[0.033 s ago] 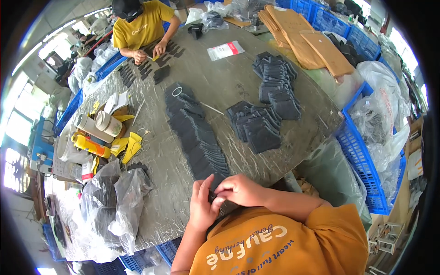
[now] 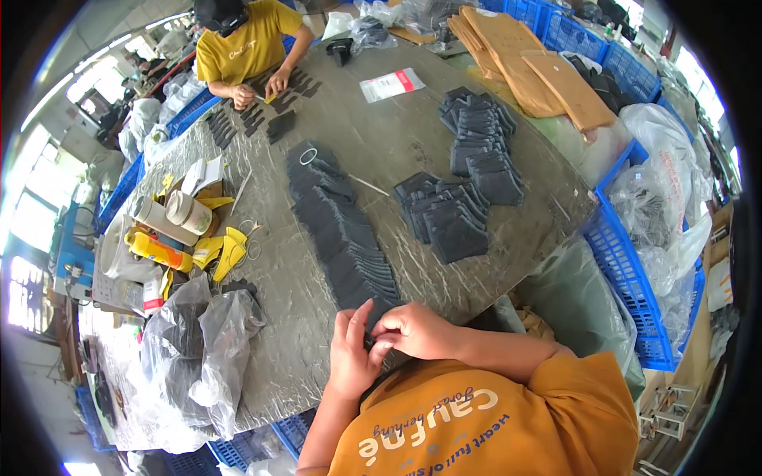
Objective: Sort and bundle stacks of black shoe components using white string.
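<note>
At the table's near edge my left hand [image 2: 353,353] and my right hand [image 2: 421,329] meet, their fingertips pinched on a dark fabric piece [image 2: 379,317]. Most of this piece is hidden by my fingers. Just beyond my hands begins a long row of overlapping dark fabric pieces [image 2: 349,246], which runs away toward the far side. A white ring [image 2: 308,156] lies on the row's far end. To the right of the row are more fanned stacks of dark pocket-shaped fabric pieces [image 2: 454,230], with another group of stacks [image 2: 480,135] behind them.
A thin white stick [image 2: 367,186] lies beside the row. Left are a yellow bottle [image 2: 159,249], jars [image 2: 188,213], scissors [image 2: 252,242] and plastic bags [image 2: 218,341]. Across the table a co-worker [image 2: 246,47] handles small dark pieces. Brown paper [image 2: 508,55] and a blue crate [image 2: 635,270] stand right.
</note>
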### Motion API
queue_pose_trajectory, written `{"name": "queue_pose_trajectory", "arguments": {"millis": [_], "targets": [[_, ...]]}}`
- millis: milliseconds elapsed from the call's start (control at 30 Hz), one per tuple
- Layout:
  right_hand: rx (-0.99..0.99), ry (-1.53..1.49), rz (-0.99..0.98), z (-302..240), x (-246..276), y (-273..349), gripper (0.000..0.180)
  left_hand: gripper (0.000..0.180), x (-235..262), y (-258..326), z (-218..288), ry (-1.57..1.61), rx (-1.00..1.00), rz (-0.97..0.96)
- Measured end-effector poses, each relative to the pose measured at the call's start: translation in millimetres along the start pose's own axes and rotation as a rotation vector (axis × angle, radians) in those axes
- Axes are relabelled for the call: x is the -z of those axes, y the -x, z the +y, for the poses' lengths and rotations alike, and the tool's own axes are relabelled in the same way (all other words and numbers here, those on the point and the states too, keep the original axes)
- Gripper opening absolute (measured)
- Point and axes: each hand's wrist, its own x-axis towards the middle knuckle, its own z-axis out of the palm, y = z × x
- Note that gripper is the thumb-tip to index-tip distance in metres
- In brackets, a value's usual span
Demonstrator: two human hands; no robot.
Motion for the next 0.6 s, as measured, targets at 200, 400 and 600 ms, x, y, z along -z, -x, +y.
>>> {"name": "queue_pose_trajectory", "arguments": {"millis": [200,400,600], "targets": [[0.076,0.034,-0.123,-5.4,3.5,-7.6,0.01,0.072,6.6,5.6,-4.7,-0.051,0.012,-0.032],[0.04,-0.043,-0.198,-5.3,2.3,-7.6,0.008,0.075,8.6,11.5,-8.0,0.074,0.031,-0.035],[-0.207,-0.46,-0.295,-0.7,-2.5,-4.5,0.012,0.067,-1.3,18.9,-9.4,0.63,0.101,-0.047]]}}
